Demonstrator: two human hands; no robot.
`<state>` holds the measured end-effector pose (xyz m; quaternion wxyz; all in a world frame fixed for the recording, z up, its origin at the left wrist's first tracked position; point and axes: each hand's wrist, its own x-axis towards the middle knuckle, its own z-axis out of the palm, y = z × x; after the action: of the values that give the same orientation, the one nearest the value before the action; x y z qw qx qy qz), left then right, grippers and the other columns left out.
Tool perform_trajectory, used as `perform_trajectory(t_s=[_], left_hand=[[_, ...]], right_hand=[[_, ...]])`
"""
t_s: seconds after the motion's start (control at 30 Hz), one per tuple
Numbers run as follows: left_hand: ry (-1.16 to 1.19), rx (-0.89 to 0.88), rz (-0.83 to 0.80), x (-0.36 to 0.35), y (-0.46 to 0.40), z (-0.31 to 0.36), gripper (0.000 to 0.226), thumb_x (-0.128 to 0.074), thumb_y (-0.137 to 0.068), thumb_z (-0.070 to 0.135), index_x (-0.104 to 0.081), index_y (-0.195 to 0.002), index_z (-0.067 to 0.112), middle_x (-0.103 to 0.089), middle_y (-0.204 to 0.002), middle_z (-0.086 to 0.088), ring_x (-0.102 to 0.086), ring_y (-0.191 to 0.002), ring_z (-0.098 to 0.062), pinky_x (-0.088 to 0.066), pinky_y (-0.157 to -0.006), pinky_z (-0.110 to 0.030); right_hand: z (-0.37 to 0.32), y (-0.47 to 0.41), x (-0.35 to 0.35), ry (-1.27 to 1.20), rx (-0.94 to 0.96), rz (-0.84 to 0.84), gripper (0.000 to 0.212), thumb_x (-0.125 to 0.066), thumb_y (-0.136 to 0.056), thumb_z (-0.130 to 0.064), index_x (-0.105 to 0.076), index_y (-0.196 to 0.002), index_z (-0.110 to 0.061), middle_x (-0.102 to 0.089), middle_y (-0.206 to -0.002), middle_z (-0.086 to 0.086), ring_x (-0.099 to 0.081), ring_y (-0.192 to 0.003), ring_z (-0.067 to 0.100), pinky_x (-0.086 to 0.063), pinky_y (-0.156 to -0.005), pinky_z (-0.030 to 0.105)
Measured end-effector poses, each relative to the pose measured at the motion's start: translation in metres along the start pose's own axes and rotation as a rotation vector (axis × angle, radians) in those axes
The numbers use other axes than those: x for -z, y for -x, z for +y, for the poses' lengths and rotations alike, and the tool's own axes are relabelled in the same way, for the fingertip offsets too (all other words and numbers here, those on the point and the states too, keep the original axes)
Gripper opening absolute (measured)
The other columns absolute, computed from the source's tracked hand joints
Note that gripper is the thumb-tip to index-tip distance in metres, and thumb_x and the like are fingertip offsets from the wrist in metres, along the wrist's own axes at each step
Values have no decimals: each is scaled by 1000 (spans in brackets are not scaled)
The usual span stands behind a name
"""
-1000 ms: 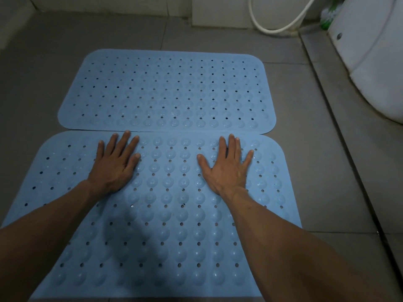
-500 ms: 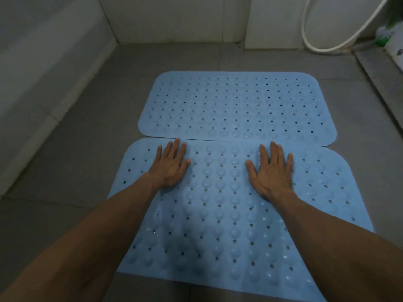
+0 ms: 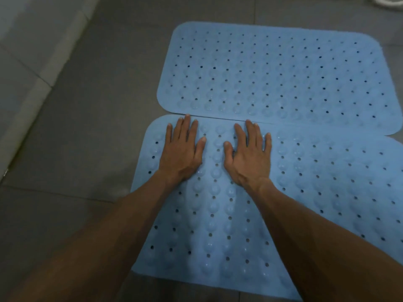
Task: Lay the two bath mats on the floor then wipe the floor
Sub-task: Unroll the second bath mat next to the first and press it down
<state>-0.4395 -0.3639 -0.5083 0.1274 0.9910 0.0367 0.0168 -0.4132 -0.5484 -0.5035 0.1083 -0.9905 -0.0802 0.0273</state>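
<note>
Two light blue rubber bath mats with holes and round bumps lie flat on the grey tiled floor. The far mat slightly overlaps the top edge of the near mat. My left hand rests palm down on the near mat's far left corner, fingers spread. My right hand lies flat beside it, thumbs a short way apart, fingertips at the seam between the mats. Both hands hold nothing.
Grey floor tiles stretch to the left of the mats. A pale tiled wall base runs diagonally along the left. A bit of white hose shows at the top right corner.
My hands have slid left along the near mat and come closer together, now near its left corner. The view has swung left, so the mats sit further right.
</note>
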Motion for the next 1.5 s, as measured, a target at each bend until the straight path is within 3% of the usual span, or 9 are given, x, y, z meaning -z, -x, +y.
perform_trajectory(t_s=[0.2,0.43,0.53,0.67,0.77,1.13,1.3,1.43,1.5], left_hand=[[62,30,-59,9,-4,-2,65,-11,-99,48,-23,-154,15,-12,-163,-7,-7,-151,-22,-2,-123,-45],[-47,-51,-72,9,-10,-3,68,-28,-98,48,-32,-147,1,-15,-159,-22,-8,-149,-36,-4,-121,-53],[-41,-61,-1,14,-12,-2,67,-35,-98,45,-26,-150,4,-9,-160,-22,-4,-149,-35,-7,-120,-56],[-134,-58,-85,10,-23,-1,72,-26,-99,50,-12,-155,8,0,-161,-21,2,-150,-34,-1,-118,-59],[-116,-53,-167,13,-19,0,73,-22,-99,51,-7,-155,8,2,-162,-19,4,-150,-32,-4,-118,-59],[-146,-60,-145,8,-20,-4,72,-17,-99,52,-2,-156,10,7,-162,-16,9,-150,-28,-3,-119,-58],[-137,-58,-123,6,-19,-5,71,-14,-99,52,-4,-156,12,5,-163,-14,8,-151,-26,-1,-119,-56],[-130,-33,-123,2,-16,-5,70,-12,-99,52,-6,-156,11,4,-163,-15,6,-151,-28,2,-119,-56],[-111,6,-85,1,-15,11,71,-14,-100,49,-13,-154,4,-1,-162,-20,1,-150,-33,2,-120,-56]], right_hand=[[-27,-3,4,-12,-131,-28,70,-14,-99,-58,-22,-158,-19,-7,-169,5,4,-156,21,5,-121,63],[-29,-6,3,45,-120,-40,70,-24,-101,-55,-31,-155,-12,-15,-167,12,-6,-155,28,-3,-120,66],[-30,-7,7,32,-130,-15,67,-29,-101,-53,-34,-153,-11,-18,-166,12,-7,-155,28,-4,-120,65],[-28,-13,2,-4,-160,40,60,-38,-99,-48,-39,-149,-14,-25,-164,11,-13,-155,26,-5,-121,63],[-29,-7,3,-15,-164,30,60,-38,-99,-47,-40,-149,-13,-25,-164,11,-14,-155,26,-6,-120,64],[-31,-11,3,-39,-151,19,63,-31,-100,-50,-38,-151,-15,-21,-166,10,-9,-155,25,-3,-120,64],[-27,-9,5,-133,-149,48,61,-34,-99,-51,-40,-150,-18,-23,-165,6,-11,-155,22,-1,-122,60],[-19,-6,12,-359,-151,43,54,-41,-99,-45,-47,-146,-20,-29,-163,1,-15,-154,16,3,-125,50],[-10,-2,22,-476,-136,51,50,-39,-99,-38,-52,-141,-17,-35,-160,3,-23,-151,18,-3,-126,47]])
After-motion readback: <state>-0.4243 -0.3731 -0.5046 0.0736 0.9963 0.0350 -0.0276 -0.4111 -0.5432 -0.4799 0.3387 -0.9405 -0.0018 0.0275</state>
